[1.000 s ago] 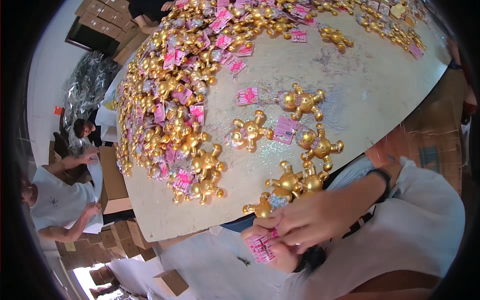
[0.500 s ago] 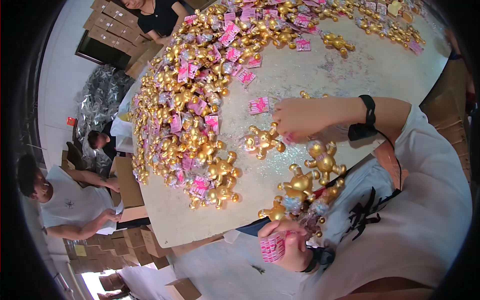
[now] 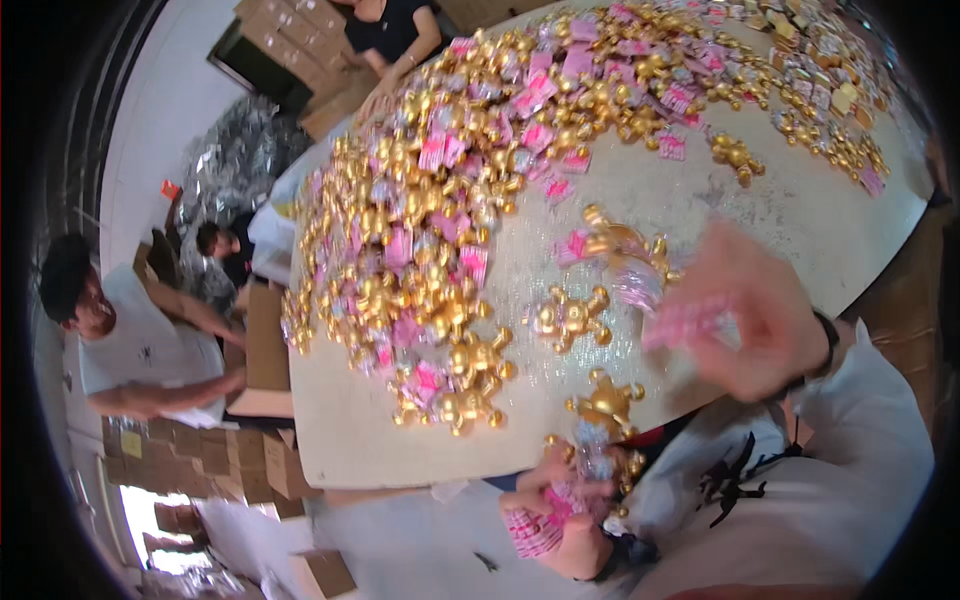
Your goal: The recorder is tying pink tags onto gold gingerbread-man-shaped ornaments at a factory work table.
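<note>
My right hand, smeared by motion, is closed on a pink-and-white card above the table. Shiny clear plastic and a gold bear figure lie just beyond that card; whether they are joined to it is unclear. At the table's near edge, my left hand grips pink-and-white cards. Gold bear figures with clear, glittery parts cluster against this hand, one figure resting over the edge. Between the hands and the heap, another gold bear figure lies on the tabletop.
A large heap of gold figures with pink cards covers the far side of the pale table. Across it, a person in white stands by an open carton. Another person in black works farther off. Stacked cartons stand behind.
My right hand has come back toward my body and up from the table, now with a pink card in it. The left hand still holds its cards. The whole view has shifted.
</note>
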Action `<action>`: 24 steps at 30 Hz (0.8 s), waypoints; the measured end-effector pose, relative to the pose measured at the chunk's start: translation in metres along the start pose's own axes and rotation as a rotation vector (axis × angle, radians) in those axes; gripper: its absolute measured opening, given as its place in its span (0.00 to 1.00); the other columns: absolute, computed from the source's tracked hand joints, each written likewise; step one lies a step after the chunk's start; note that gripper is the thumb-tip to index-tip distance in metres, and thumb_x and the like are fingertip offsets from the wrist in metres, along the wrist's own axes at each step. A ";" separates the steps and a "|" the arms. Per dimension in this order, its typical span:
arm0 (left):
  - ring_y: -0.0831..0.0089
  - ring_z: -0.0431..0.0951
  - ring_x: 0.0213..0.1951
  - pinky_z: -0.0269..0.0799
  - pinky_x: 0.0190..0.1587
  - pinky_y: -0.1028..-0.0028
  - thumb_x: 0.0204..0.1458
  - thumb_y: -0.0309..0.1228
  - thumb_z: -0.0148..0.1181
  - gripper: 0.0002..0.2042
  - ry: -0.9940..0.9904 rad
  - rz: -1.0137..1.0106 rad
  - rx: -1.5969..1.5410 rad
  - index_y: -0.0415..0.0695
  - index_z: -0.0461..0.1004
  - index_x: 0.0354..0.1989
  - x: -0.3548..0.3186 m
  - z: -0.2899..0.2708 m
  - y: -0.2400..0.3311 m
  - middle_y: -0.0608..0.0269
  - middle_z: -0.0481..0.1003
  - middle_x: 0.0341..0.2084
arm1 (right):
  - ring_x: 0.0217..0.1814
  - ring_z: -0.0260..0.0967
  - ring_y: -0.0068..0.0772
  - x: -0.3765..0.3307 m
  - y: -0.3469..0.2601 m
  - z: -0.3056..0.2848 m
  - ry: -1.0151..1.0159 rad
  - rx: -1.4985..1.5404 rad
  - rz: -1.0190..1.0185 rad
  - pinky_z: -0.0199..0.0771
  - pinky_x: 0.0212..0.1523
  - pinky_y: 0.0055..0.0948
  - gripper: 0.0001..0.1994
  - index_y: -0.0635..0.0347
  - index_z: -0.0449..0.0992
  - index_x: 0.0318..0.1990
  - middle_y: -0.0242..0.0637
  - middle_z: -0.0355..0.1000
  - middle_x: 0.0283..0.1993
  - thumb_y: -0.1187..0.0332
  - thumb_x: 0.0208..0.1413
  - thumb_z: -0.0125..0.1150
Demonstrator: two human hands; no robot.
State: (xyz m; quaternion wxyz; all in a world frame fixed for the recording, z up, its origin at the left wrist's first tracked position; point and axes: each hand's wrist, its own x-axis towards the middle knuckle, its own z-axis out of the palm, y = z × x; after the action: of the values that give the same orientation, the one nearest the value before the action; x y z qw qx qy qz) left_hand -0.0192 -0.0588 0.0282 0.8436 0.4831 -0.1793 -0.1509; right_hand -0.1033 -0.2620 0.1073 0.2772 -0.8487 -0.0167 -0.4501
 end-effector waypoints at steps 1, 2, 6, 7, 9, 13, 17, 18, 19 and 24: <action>0.55 0.75 0.41 0.77 0.41 0.66 0.37 0.36 0.72 0.26 -0.025 -0.026 0.045 0.43 0.56 0.35 0.000 -0.001 -0.001 0.46 0.69 0.44 | 0.30 0.71 0.29 -0.010 -0.007 0.006 -0.145 0.129 0.040 0.70 0.23 0.27 0.09 0.64 0.71 0.42 0.39 0.72 0.33 0.77 0.53 0.50; 0.50 0.72 0.48 0.74 0.45 0.65 0.29 0.37 0.75 0.33 -0.028 -0.105 -0.070 0.42 0.55 0.37 0.001 -0.002 -0.002 0.38 0.60 0.55 | 0.32 0.71 0.26 -0.022 -0.018 0.011 -0.258 0.240 0.052 0.69 0.28 0.25 0.10 0.65 0.68 0.44 0.38 0.73 0.34 0.78 0.54 0.47; 0.47 0.65 0.55 0.65 0.54 0.58 0.24 0.41 0.77 0.38 -0.337 0.020 -0.046 0.42 0.55 0.39 0.010 -0.005 -0.021 0.34 0.59 0.55 | 0.35 0.71 0.20 -0.063 -0.031 0.063 -0.116 -0.043 -0.382 0.69 0.33 0.20 0.09 0.65 0.76 0.37 0.36 0.74 0.34 0.71 0.49 0.59; 0.47 0.64 0.55 0.63 0.55 0.56 0.23 0.40 0.77 0.38 -0.391 0.053 -0.170 0.42 0.54 0.39 0.011 -0.005 -0.025 0.35 0.59 0.54 | 0.34 0.71 0.25 -0.069 -0.030 0.074 -0.114 -0.014 -0.389 0.69 0.33 0.19 0.09 0.65 0.78 0.33 0.34 0.73 0.34 0.70 0.45 0.63; 0.46 0.65 0.54 0.62 0.55 0.55 0.22 0.38 0.79 0.39 -0.392 0.078 -0.312 0.43 0.54 0.39 0.015 -0.004 -0.034 0.38 0.63 0.50 | 0.33 0.71 0.28 -0.074 -0.030 0.087 -0.117 0.127 -0.303 0.69 0.33 0.20 0.10 0.64 0.78 0.34 0.33 0.73 0.36 0.70 0.43 0.65; 0.55 0.71 0.45 0.66 0.50 0.61 0.29 0.30 0.77 0.34 -0.362 0.080 -0.399 0.43 0.54 0.40 0.014 -0.010 -0.033 0.50 0.68 0.38 | 0.39 0.68 0.35 -0.072 -0.031 0.087 -0.268 0.152 -0.213 0.69 0.36 0.26 0.12 0.59 0.78 0.34 0.33 0.72 0.43 0.69 0.37 0.67; 0.69 0.73 0.39 0.68 0.45 0.70 0.48 0.21 0.60 0.22 -0.269 0.010 -0.100 0.38 0.55 0.47 0.010 -0.014 -0.018 0.53 0.71 0.34 | 0.43 0.66 0.34 -0.068 -0.027 0.084 -0.311 -0.082 -0.223 0.67 0.38 0.27 0.13 0.56 0.78 0.34 0.27 0.71 0.43 0.70 0.35 0.67; 0.71 0.73 0.38 0.68 0.43 0.73 0.52 0.20 0.55 0.18 -0.228 -0.011 0.048 0.37 0.55 0.48 0.009 -0.013 -0.014 0.53 0.71 0.33 | 0.42 0.66 0.34 -0.067 -0.025 0.084 -0.328 -0.129 -0.209 0.66 0.38 0.27 0.14 0.55 0.78 0.35 0.27 0.71 0.43 0.70 0.35 0.68; 0.74 0.73 0.36 0.70 0.41 0.74 0.55 0.19 0.48 0.14 -0.249 0.019 0.161 0.37 0.56 0.48 0.010 -0.014 -0.010 0.50 0.72 0.36 | 0.42 0.66 0.35 -0.065 -0.021 0.085 -0.312 -0.084 -0.190 0.66 0.40 0.27 0.16 0.55 0.78 0.36 0.27 0.72 0.44 0.70 0.34 0.69; 0.70 0.76 0.33 0.72 0.35 0.75 0.55 0.23 0.51 0.13 -0.244 -0.217 0.175 0.36 0.58 0.46 0.007 -0.018 -0.001 0.49 0.74 0.36 | 0.45 0.65 0.36 -0.055 -0.009 0.090 -0.168 0.015 -0.194 0.67 0.42 0.27 0.19 0.51 0.79 0.37 0.24 0.71 0.46 0.68 0.31 0.71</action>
State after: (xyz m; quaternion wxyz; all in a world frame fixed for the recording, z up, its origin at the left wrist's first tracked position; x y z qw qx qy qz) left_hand -0.0050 -0.0487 0.0200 0.7492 0.5492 -0.2394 -0.2824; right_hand -0.0706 -0.1988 0.0292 0.2366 -0.8756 -0.1251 -0.4022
